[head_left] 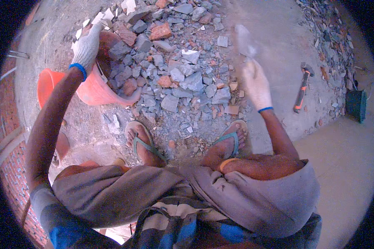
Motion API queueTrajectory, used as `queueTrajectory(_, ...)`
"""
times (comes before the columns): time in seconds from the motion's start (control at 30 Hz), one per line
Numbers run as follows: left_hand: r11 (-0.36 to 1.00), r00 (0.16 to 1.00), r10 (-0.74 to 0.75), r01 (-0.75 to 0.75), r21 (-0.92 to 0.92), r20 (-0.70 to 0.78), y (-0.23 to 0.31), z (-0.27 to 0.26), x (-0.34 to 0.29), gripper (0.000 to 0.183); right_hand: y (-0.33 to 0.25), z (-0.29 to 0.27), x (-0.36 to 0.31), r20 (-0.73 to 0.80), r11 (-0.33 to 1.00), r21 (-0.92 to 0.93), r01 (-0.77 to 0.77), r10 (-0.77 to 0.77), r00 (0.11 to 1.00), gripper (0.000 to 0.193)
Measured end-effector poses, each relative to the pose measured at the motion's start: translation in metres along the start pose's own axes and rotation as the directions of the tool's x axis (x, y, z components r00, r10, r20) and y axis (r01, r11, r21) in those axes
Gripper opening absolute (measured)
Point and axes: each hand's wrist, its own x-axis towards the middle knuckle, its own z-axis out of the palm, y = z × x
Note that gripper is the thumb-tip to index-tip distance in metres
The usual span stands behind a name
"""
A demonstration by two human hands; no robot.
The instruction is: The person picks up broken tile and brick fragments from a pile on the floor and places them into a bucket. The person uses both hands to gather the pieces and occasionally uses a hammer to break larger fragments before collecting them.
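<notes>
My left hand [86,49], in a white knitted glove with a blue cuff, is closed on the rim of an orange-pink bucket [96,88]. The bucket lies tipped on its side, its mouth against a heap of broken grey and reddish rubble [191,79], with some pieces inside it. To the right of the heap, my gloved right hand [257,85] is closed around a pale, flat-looking thing [245,39]. Motion smears that thing, so its kind is unclear. The left fingertips are partly hidden at the rim.
A hammer [300,88] with a black and orange handle lies on the floor at right. Beyond it are more rubble [328,50] and a dark green box [356,104]. Another orange bucket [49,86] stands at left. My sandalled feet [143,143] flank the near edge of the heap.
</notes>
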Motion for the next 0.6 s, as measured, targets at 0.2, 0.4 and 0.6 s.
queueTrajectory(0.2, 0.997, 0.999, -0.008, 0.011, -0.071, 0.043, -0.001, 0.003, 0.000, 0.043, 0.049, -0.018, -0.036, 0.165, 0.992, -0.063, -0.109, 0.118, 0.979, 0.062)
queueTrajectory(0.4, 0.996, 0.997, 0.071, -0.071, -0.062, 0.012, -0.012, 0.004, 0.004, 0.046, 0.017, 0.009, -0.070, 0.330, 0.963, 0.175, -0.203, 0.137, 0.934, 0.058)
queueTrajectory(0.6, 0.995, 0.996, 0.081, -0.084, -0.061, -0.047, -0.007, 0.006, 0.001, 0.046, -0.004, -0.008, -0.068, 0.285, 0.992, -0.051, -0.118, 0.128, 0.950, 0.056)
